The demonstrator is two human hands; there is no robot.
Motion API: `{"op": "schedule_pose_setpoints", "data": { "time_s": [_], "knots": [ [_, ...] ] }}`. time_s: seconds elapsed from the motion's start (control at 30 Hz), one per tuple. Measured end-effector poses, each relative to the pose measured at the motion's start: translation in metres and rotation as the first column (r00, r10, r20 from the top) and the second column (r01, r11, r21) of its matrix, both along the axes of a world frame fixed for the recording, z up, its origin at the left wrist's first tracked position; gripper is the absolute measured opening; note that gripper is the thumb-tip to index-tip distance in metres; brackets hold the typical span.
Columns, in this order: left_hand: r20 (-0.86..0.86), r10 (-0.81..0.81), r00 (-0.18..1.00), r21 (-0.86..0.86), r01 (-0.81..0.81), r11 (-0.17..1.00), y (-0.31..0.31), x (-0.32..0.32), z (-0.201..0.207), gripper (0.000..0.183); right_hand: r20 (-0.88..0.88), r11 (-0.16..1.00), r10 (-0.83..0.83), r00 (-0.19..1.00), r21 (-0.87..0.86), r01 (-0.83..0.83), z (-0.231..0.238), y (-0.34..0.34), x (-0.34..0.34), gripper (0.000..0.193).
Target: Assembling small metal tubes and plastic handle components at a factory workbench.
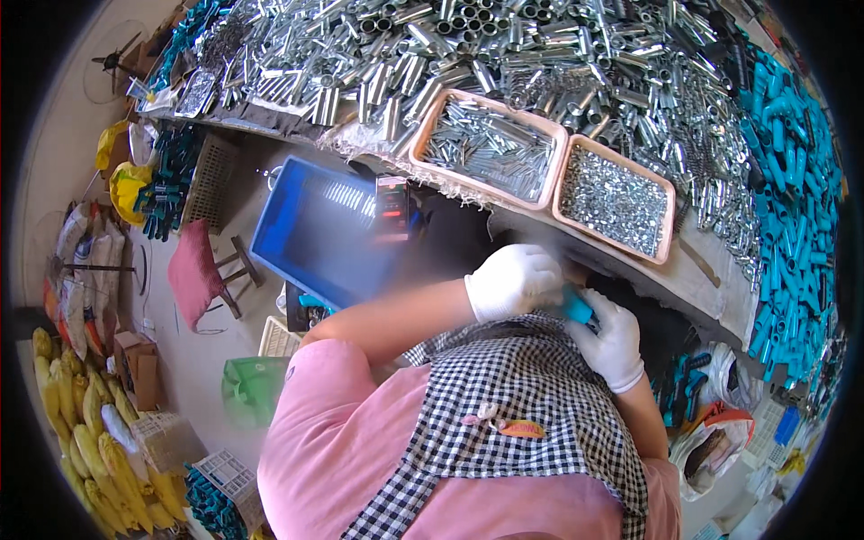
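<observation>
In front of my checked apron [531, 396], both my hands, in white gloves, meet at the edge of the workbench. My right hand [615, 340] is closed around a teal plastic piece [577, 308], perhaps a handle; much of it is covered by the fingers. My left hand [517, 282] has its fingers curled just left of that piece. Whatever lies inside the left fingers is hidden. Just beyond my hands, on the bench, stand a tray of metal pins [490, 149] and a tray of small metal parts [614, 198].
Metal tubes [432, 63] and springs heap over the bench, with a pile of teal handles [792, 198] at right. A blue crate [310, 234] stands left below the bench, near a stool with a red cushion [196, 274]. Yellow sacks [99, 432] lie at far left.
</observation>
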State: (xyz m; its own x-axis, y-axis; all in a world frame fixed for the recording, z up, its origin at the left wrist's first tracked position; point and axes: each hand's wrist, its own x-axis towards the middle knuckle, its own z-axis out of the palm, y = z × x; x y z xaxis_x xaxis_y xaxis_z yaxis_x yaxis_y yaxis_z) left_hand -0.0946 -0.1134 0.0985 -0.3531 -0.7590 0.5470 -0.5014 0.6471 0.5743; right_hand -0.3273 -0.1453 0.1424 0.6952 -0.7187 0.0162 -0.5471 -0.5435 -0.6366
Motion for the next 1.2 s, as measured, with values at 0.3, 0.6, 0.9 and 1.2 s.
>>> {"op": "schedule_pose_setpoints", "data": {
  "time_s": [0.3, 0.6, 0.9, 1.2],
  "knots": [
    [0.311, -0.054, 0.949, -0.227, 0.129, 0.965, 0.011, 0.014, 0.004, 0.038, 0.146, 0.64, -0.046, 0.988, 0.764, -0.083, -0.002, -0.005, -0.014, 0.063],
    [0.301, 0.241, 0.923, -0.146, -0.205, 0.968, -0.06, -0.02, 0.05, 0.044, 0.093, 0.885, -0.206, 0.974, 0.442, 0.145, 0.024, -0.004, -0.018, 0.064],
    [0.506, 0.307, 0.806, 0.287, -0.493, 0.821, -0.138, -0.058, 0.039, 0.019, 0.317, 0.446, -0.737, 0.597, 0.892, 0.078, 0.021, 0.007, -0.035, 0.06],
    [0.302, 0.493, 0.816, 0.064, -0.533, 0.844, -0.118, -0.044, 0.021, 0.017, 0.313, 0.316, -0.743, 0.592, 0.943, -0.102, 0.002, 0.003, -0.046, 0.059]
  ]
}}
